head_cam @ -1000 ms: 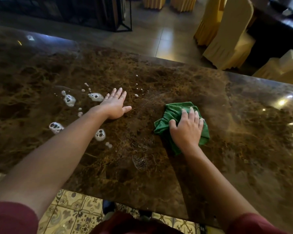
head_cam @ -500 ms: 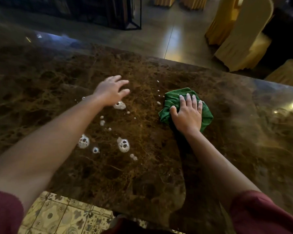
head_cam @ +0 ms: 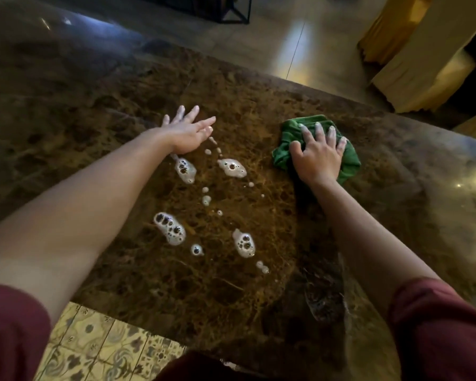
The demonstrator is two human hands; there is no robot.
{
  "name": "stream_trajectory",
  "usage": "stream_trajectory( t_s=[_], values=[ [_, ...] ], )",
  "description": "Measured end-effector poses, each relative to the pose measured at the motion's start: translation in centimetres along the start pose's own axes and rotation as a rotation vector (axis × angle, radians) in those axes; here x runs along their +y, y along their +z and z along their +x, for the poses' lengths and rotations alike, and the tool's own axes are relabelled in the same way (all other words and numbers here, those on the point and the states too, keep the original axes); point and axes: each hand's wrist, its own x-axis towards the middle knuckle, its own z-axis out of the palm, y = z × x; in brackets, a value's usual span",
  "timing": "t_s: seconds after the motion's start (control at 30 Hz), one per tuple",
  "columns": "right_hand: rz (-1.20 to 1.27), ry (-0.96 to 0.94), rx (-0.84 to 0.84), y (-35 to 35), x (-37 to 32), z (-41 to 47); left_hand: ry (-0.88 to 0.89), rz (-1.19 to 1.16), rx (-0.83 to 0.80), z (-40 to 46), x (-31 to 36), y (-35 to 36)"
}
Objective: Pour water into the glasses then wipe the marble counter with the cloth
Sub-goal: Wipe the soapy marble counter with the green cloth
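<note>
The brown marble counter (head_cam: 94, 111) fills most of the view. My right hand (head_cam: 318, 156) presses flat on a crumpled green cloth (head_cam: 349, 160) toward the counter's far right, fingers spread over it. My left hand (head_cam: 188, 132) lies open on the marble to the left of the cloth, fingers apart, holding nothing. Several white foamy puddles (head_cam: 232, 167) are scattered on the counter between my two arms. No glasses or water container are in view.
The counter's near edge runs above patterned floor tiles (head_cam: 99, 345). Beyond the far edge lie a shiny floor, cream and yellow covered chairs (head_cam: 423, 50) at top right and a black metal frame (head_cam: 231, 12) at the top.
My right hand has slid the cloth further to the right. My left hand has spread flat on the marble beside the foam. The view has shifted, bringing the foam puddles toward the centre.
</note>
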Motion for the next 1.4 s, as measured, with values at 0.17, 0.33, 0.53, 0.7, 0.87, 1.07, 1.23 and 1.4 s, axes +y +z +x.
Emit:
stream_trajectory(
  t_s=[0.17, 0.33, 0.53, 0.7, 0.87, 1.07, 1.23, 1.4],
  values=[
    [-0.028, -0.207, -0.032, 1.1, -4.3, -3.1, 0.002, -0.050, -0.038, -0.1, -0.2, -0.7],
    [-0.040, -0.326, -0.101, 1.1, -5.4, -11.1, 0.025, -0.031, -0.005, -0.6, -0.2, -0.4],
    [0.020, -0.253, 0.003, 2.0, 0.3, -21.5, 0.049, -0.052, 0.027, -0.7, -0.6, 0.6],
    [0.017, -0.030, 0.091, 1.7, 3.2, -19.6, 0.056, -0.048, 0.027, -0.7, -0.7, 0.5],
    [0.037, 0.081, 0.076, 0.5, 4.5, -12.5, 0.057, -0.042, 0.031, -0.3, -0.9, 0.6],
    [0.021, -0.080, -0.012, 0.8, -2.2, -9.5, 0.049, -0.045, -0.010, -0.1, -0.8, 0.2],
    [0.024, -0.444, -0.064, 2.5, -8.0, -16.3, 0.052, -0.099, 0.007, -0.4, -1.1, -1.0],
    [0.046, -0.382, -0.020, 2.5, -4.4, -18.5, -0.047, 0.044, 0.310, -4.6, -7.2, 1.2]
  ],
)
